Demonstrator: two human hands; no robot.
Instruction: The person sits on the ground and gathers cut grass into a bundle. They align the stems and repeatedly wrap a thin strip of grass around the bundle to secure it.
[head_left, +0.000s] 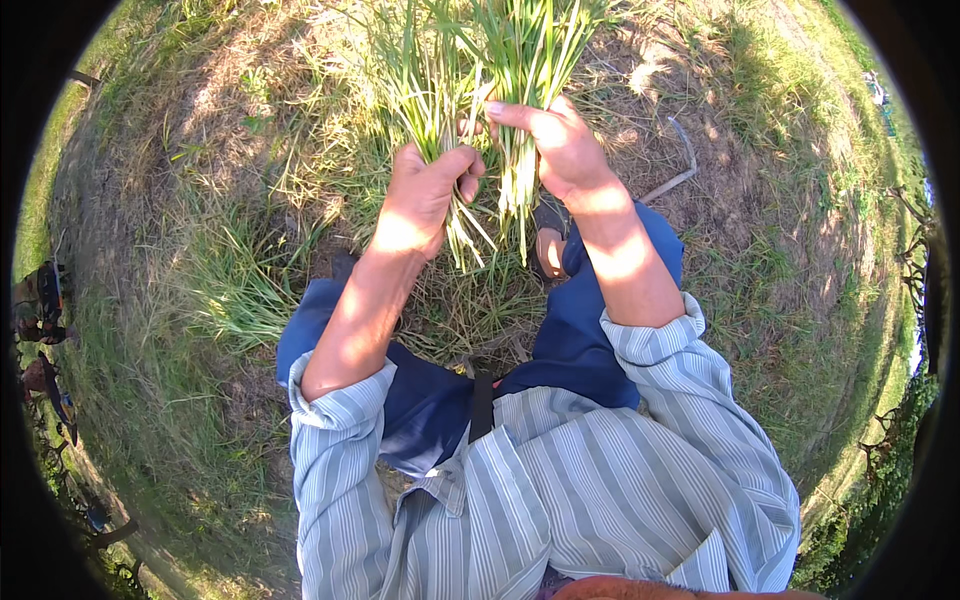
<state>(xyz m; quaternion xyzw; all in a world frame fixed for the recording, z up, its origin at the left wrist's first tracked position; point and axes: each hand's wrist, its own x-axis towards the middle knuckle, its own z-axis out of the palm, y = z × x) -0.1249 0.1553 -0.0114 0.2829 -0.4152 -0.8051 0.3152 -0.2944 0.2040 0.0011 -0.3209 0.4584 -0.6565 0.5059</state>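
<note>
My left hand (427, 187) is closed around a bunch of long green grass stalks (426, 109), its thumb laid across them. Their pale cut ends stick out below the fist, a few splayed sideways. Close beside it, my right hand (566, 150) grips a second, thicker bunch of grass (525, 64), with the thumb pointing left across the stalks. Pale stem ends of this bunch hang below the hand. Both bunches are held upright over the ground between my knees, leaf tips running past the top of the view. Some right-hand fingers are hidden behind the stalks.
On the ground at right lies a thin bent object (684, 161), a sickle or a stick. A clump of green grass (247, 289) is by my left knee. My sandalled foot (551, 251) shows below the right hand. Blurred dark shapes (46, 304) are at the left rim.
</note>
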